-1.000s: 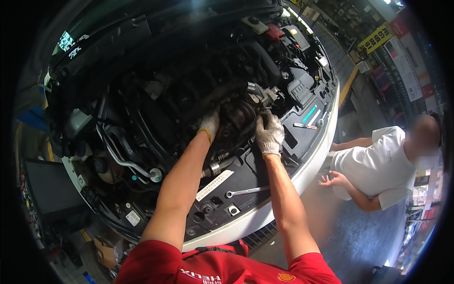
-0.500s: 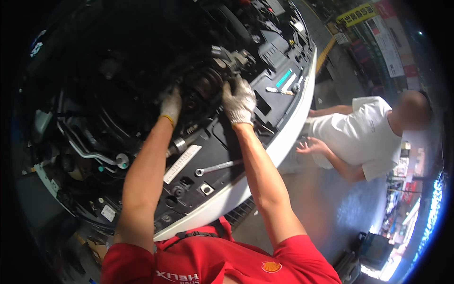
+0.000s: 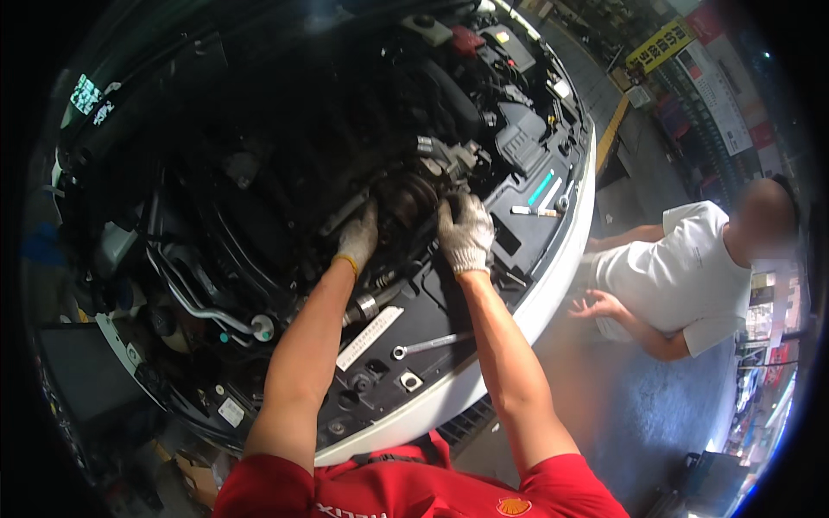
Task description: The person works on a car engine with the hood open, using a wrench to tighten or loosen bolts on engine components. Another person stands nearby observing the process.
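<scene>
Both my hands wear pale knitted work gloves and reach into the open engine bay of a car. Between them sits a round, dark, ribbed metal engine part [image 3: 408,200], with a lighter cast metal piece [image 3: 447,155] at its far end. My left hand [image 3: 358,235] is curled against the part's left side, its fingertips lost in shadow. My right hand [image 3: 466,231] lies closed at the part's right edge; what its fingers pinch is hidden. A ring-ended wrench [image 3: 432,345] rests on the black front panel [image 3: 440,302], partly behind my right forearm.
A white pen-like stick [image 3: 535,211] lies on the panel to the right. The white bumper edge [image 3: 527,337] curves along the car's front. Beyond it stands a person in a white shirt [image 3: 656,268], one hand raised. Metal pipes [image 3: 190,298] run along the left.
The whole view has shifted, so the engine bay sits lower and further right. My left hand has come slightly closer to the round part; my right hand stays at its edge.
</scene>
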`<state>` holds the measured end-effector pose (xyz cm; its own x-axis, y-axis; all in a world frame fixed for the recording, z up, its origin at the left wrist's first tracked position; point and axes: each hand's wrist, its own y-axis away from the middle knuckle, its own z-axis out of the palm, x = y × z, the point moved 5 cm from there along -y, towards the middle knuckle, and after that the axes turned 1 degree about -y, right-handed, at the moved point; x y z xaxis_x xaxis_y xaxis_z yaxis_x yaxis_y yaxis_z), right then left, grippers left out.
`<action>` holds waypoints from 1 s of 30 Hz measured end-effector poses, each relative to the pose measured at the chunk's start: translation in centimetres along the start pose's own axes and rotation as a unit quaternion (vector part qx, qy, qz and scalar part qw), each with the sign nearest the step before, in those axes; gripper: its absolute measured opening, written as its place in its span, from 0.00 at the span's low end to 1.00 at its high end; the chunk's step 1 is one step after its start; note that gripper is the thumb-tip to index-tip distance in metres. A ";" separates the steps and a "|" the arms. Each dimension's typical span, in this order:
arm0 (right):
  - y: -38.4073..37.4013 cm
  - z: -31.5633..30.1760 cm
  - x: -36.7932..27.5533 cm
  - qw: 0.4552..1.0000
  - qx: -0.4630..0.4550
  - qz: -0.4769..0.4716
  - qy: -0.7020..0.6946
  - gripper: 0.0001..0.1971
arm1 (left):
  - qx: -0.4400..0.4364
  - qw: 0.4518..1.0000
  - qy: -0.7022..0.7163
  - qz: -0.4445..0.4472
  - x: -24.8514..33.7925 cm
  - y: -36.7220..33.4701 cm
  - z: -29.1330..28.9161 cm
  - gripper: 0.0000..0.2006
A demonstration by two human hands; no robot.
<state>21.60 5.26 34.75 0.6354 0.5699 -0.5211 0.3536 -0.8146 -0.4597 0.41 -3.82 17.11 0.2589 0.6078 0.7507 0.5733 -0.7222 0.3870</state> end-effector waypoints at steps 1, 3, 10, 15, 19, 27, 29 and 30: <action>0.1 -0.1 0.3 1.000 -0.003 0.001 0.003 0.10 | 0.021 0.999 0.027 0.025 1.1 0.4 -0.3 0.53; 0.1 -0.4 -0.3 1.000 -0.001 -0.011 0.009 0.09 | 0.079 0.990 0.106 0.056 1.1 0.3 -1.5 0.52; 0.2 -0.5 -0.1 1.000 -0.004 -0.004 0.006 0.10 | -0.029 0.998 0.043 -0.031 0.0 1.2 -0.5 0.51; 0.3 -0.4 -0.2 1.000 -0.002 0.000 0.002 0.10 | 0.130 0.974 0.183 0.004 1.6 2.6 -2.6 0.55; 0.1 -0.4 0.0 1.000 -0.010 0.016 0.013 0.11 | 0.116 0.987 0.108 -0.018 1.9 3.7 -2.9 0.55; 0.2 -0.5 -0.9 1.000 -0.010 -0.006 -0.002 0.10 | 0.128 0.959 0.254 0.012 0.9 2.0 -2.6 0.48; 0.2 -0.6 -0.6 1.000 -0.009 0.000 0.012 0.10 | 0.057 0.978 0.203 0.010 1.1 2.5 -2.9 0.41; 0.4 -0.5 -0.2 1.000 -0.010 0.005 0.012 0.10 | 0.035 0.983 0.178 -0.031 1.5 2.7 -3.3 0.39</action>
<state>21.90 4.74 35.02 0.6548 0.5593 -0.5084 0.3608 -0.8224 -0.4399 -0.20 -5.96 21.08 -0.0593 0.4865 0.8717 0.6345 -0.6557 0.4092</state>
